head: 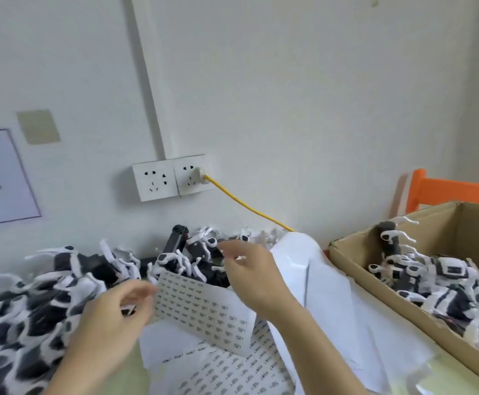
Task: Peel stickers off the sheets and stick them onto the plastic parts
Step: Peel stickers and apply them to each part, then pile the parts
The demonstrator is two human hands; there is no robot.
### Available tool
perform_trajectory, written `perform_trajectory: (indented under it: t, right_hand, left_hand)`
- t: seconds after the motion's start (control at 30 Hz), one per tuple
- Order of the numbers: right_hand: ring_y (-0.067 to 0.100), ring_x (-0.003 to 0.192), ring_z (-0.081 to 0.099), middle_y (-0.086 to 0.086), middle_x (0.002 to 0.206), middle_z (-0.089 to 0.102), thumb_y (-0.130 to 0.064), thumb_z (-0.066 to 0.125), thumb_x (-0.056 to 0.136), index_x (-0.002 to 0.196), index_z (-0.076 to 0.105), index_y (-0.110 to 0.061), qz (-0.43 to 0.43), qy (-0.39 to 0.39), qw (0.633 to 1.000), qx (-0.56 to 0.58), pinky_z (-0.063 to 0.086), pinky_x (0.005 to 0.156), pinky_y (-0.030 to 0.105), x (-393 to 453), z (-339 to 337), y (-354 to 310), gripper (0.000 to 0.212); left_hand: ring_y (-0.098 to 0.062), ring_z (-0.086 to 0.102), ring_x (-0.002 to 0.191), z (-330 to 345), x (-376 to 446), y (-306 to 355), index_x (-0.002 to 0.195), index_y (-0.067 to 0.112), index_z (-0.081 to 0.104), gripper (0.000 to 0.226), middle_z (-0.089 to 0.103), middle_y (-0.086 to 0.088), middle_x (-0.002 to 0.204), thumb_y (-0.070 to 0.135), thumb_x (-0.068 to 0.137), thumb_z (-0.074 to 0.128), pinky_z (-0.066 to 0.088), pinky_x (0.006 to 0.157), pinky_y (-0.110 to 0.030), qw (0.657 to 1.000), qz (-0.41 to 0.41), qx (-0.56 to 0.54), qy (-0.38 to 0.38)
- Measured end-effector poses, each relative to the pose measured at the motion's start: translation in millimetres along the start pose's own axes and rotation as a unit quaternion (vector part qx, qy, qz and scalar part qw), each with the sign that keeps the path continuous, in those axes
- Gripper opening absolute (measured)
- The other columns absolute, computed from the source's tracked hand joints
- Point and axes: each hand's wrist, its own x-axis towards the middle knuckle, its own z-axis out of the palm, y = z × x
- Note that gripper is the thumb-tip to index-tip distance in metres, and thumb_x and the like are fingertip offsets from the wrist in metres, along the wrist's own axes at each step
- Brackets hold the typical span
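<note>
A sticker sheet (204,306) with rows of small printed stickers is held tilted above the table. My left hand (113,317) grips its left edge, fingers curled, with a small dark piece showing under them. My right hand (249,275) is raised over the sheet's upper right part, thumb and fingertips pinching a small pale sticker (239,257), which is blurred. A pile of black-and-white plastic parts (33,295) fills the left side and runs along the wall behind the sheet.
A cardboard box (355,260) at the right holds more black-and-white parts. Loose white backing sheets (326,283) lie between the box and my hands, and more sticker sheets (227,369) lie flat below. A yellow cable (244,205) runs down from a wall socket (172,178).
</note>
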Motion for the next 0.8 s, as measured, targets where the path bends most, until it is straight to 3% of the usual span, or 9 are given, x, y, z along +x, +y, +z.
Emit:
perform_trajectory:
  t: [0.07, 0.13, 0.27, 0.4, 0.47, 0.53, 0.6, 0.7, 0.8]
  right_hand:
    - [0.016, 0.075, 0.066, 0.017, 0.123, 0.066, -0.008, 0.039, 0.096, 0.119, 0.065, -0.009, -0.024, -0.053, 0.996, -0.067, 0.057, 0.063, 0.032, -4, 18, 0, 0.035]
    - [0.009, 0.092, 0.063, 0.003, 0.13, 0.064, -0.013, 0.041, 0.098, 0.125, 0.065, -0.021, -0.053, -0.085, 0.987, -0.129, 0.056, 0.069, 0.023, -4, 33, 3, 0.037]
    - [0.012, 0.101, 0.059, -0.001, 0.139, 0.055, -0.021, 0.043, 0.101, 0.136, 0.059, -0.026, -0.066, -0.114, 0.979, -0.158, 0.047, 0.048, 0.011, -4, 54, 10, 0.039]
    - [0.012, 0.114, 0.058, -0.005, 0.139, 0.057, -0.022, 0.044, 0.1, 0.135, 0.059, -0.029, -0.063, -0.111, 0.976, -0.178, 0.05, 0.056, 0.01, -1, 60, 15, 0.038]
    - [0.012, 0.117, 0.058, -0.005, 0.138, 0.057, -0.022, 0.044, 0.1, 0.134, 0.059, -0.03, -0.066, -0.114, 0.975, -0.18, 0.049, 0.055, 0.009, 0, 61, 17, 0.038]
    - [0.013, 0.121, 0.056, -0.005, 0.139, 0.056, -0.022, 0.045, 0.1, 0.134, 0.059, -0.03, -0.069, -0.119, 0.975, -0.177, 0.048, 0.054, 0.006, 1, 63, 20, 0.037]
    - [0.012, 0.124, 0.055, -0.005, 0.14, 0.056, -0.022, 0.046, 0.101, 0.134, 0.058, -0.029, -0.073, -0.122, 0.974, -0.178, 0.047, 0.054, 0.005, 1, 64, 21, 0.037]
    - [0.01, 0.124, 0.054, -0.008, 0.141, 0.055, -0.022, 0.046, 0.101, 0.135, 0.057, -0.03, -0.078, -0.127, 0.972, -0.18, 0.045, 0.056, 0.004, 1, 64, 22, 0.037]
    - [0.009, 0.116, 0.057, -0.008, 0.139, 0.055, -0.023, 0.046, 0.1, 0.135, 0.058, -0.031, -0.079, -0.13, 0.973, -0.176, 0.046, 0.055, 0.005, 1, 63, 21, 0.037]
  left_hand:
    - [-0.008, 0.066, 0.096, -13, 10, -5, 0.094, 0.042, 0.066, 0.022, 0.07, 0.02, 0.096, 0.02, 0.09, 0.068, 0.051, 0.078, -0.027, 0.998, -0.007, 0.062, -0.006]
    - [-0.019, 0.061, 0.109, -29, 26, -11, 0.107, 0.034, 0.067, 0.022, 0.068, 0.007, 0.111, 0.024, 0.088, 0.066, 0.051, 0.089, -0.037, 0.989, -0.012, 0.148, -0.001]
    - [-0.029, 0.038, 0.13, -67, 59, -35, 0.136, 0.037, 0.05, 0.052, 0.046, 0.002, 0.142, 0.05, 0.087, 0.062, 0.039, 0.105, -0.042, 0.922, -0.058, 0.383, -0.01]
    - [-0.021, 0.051, 0.116, -93, 75, -57, 0.151, 0.039, 0.025, 0.087, 0.048, -0.002, 0.145, 0.063, 0.08, 0.07, 0.038, 0.091, -0.027, 0.95, -0.146, 0.236, -0.141]
    - [-0.024, 0.046, 0.132, -95, 75, -60, 0.155, 0.039, 0.013, 0.102, 0.038, -0.004, 0.155, 0.065, 0.077, 0.073, 0.035, 0.094, -0.026, 0.95, -0.149, 0.209, -0.176]
    - [-0.023, 0.043, 0.135, -91, 73, -60, 0.157, 0.034, 0.009, 0.108, 0.034, -0.006, 0.157, 0.06, 0.076, 0.077, 0.033, 0.094, -0.025, 0.958, -0.145, 0.187, -0.162]
    - [-0.019, 0.053, 0.113, -84, 70, -59, 0.15, 0.028, 0.022, 0.093, 0.044, -0.006, 0.143, 0.05, 0.08, 0.078, 0.038, 0.085, -0.025, 0.965, -0.144, 0.18, -0.125]
    - [-0.015, 0.056, 0.081, -72, 64, -59, 0.113, 0.02, 0.047, 0.042, 0.05, 0.001, 0.112, 0.04, 0.084, 0.069, 0.044, 0.069, -0.029, 0.958, -0.123, 0.24, -0.094]
    - [-0.014, 0.051, 0.066, -73, 60, -62, 0.076, 0.014, 0.053, 0.027, 0.054, 0.002, 0.082, 0.033, 0.086, 0.068, 0.039, 0.061, -0.026, 0.967, -0.092, 0.224, -0.085]
